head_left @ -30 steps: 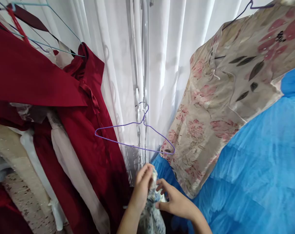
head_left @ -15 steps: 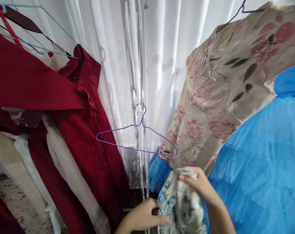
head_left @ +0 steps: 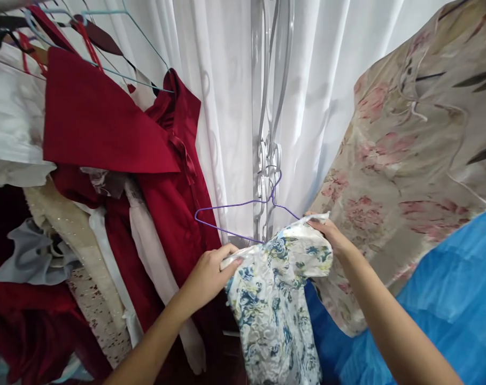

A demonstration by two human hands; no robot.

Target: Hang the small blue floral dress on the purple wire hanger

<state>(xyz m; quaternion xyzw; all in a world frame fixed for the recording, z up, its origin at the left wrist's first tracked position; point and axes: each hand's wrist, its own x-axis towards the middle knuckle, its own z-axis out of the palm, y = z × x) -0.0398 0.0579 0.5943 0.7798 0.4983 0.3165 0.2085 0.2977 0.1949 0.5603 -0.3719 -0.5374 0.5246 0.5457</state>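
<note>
A white floral dress point(head_left: 275, 310) with blue and yellow-green flowers hangs down between my hands. With fingers closed on the cloth, my left hand point(head_left: 210, 275) grips the left side of its top edge. My right hand point(head_left: 331, 232) pinches the opposite shoulder, a little higher up. Just behind the dress, a purple wire hanger point(head_left: 234, 204) hangs from a white stand point(head_left: 267, 149). The hanger's right arm disappears behind or inside the dress's neckline near my right hand; I cannot tell which. Its left end is bare, above my left hand.
Dark red garments point(head_left: 110, 123) hang on the left, beside white and beige clothes. At right hang a beige dress with pink flowers point(head_left: 371, 208) and a ruffled blue skirt point(head_left: 439, 305). A white curtain point(head_left: 226, 107) covers the back.
The bunched-up dress has been raised and spread out, its top now at the hanger. Both hands moved up and apart. The view has shifted left.
</note>
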